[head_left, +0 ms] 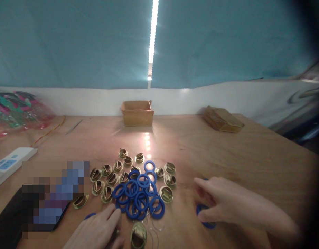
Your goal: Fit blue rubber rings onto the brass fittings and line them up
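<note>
Low in the view, my left hand is closed with its fingers curled beside the pile of blue rings. Something dark and partly hidden shows under those fingers; I cannot make out what it is. My right hand is over the table on the right, thumb and index finger apart. Its thumb is at a blue ring lying flat. Round gold-coloured metal pieces with raised bars surround the pile, several in number. One larger-looking gold piece lies nearest me, with thin threads beside it.
An open cardboard box stands at the back, and a folded brown carton lies to its right. On the left are a blurred-out phone, a white power strip and plastic-wrapped items.
</note>
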`<move>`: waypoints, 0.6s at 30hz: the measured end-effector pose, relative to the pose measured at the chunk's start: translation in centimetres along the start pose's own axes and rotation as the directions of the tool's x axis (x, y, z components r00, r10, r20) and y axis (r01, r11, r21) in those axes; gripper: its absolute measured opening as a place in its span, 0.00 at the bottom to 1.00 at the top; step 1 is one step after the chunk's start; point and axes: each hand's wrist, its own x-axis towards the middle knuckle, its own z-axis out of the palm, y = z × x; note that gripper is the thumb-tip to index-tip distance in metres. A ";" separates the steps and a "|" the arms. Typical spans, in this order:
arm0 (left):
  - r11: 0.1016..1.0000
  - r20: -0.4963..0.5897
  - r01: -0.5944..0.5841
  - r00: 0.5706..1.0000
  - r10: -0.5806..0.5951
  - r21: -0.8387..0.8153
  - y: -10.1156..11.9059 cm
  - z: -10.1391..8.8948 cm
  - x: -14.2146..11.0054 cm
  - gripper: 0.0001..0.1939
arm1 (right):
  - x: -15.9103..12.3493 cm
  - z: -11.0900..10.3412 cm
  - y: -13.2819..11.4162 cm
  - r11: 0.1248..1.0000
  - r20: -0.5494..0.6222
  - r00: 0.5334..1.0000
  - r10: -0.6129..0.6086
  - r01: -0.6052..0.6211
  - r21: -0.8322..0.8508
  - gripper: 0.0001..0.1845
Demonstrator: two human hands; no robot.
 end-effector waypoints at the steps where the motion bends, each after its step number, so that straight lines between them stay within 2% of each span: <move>1: 1.000 0.013 0.019 1.000 -0.019 0.007 0.0 0.2 0.0 0.14 | 0.1 0.1 -0.3 1.000 0.013 1.000 0.010 -0.010 -0.030 0.10; 5: 0.995 0.074 0.063 0.995 -0.068 0.072 0.3 -0.1 0.4 0.14 | 0.5 0.6 -0.9 0.999 0.049 0.999 -0.023 0.025 -0.040 0.05; 9: 0.987 0.075 0.116 0.989 -0.125 0.115 0.8 -0.7 0.7 0.12 | 0.7 1.0 -0.4 0.999 0.032 0.999 -0.044 0.044 -0.004 0.11; 12: 0.970 0.024 0.195 0.980 -0.200 0.144 0.8 -1.0 0.5 0.09 | 0.8 1.6 0.0 0.999 0.053 0.998 -0.035 0.036 -0.005 0.19; 14: 0.965 -0.032 0.213 0.977 -0.210 0.154 0.5 -1.2 0.2 0.10 | 0.9 2.0 0.2 0.999 0.039 0.999 -0.024 0.025 -0.033 0.22; 18: 0.955 -0.176 0.169 0.976 -0.128 0.243 0.4 -2.1 0.2 0.11 | 1.0 2.3 -0.1 0.997 0.001 0.998 -0.058 0.058 -0.047 0.18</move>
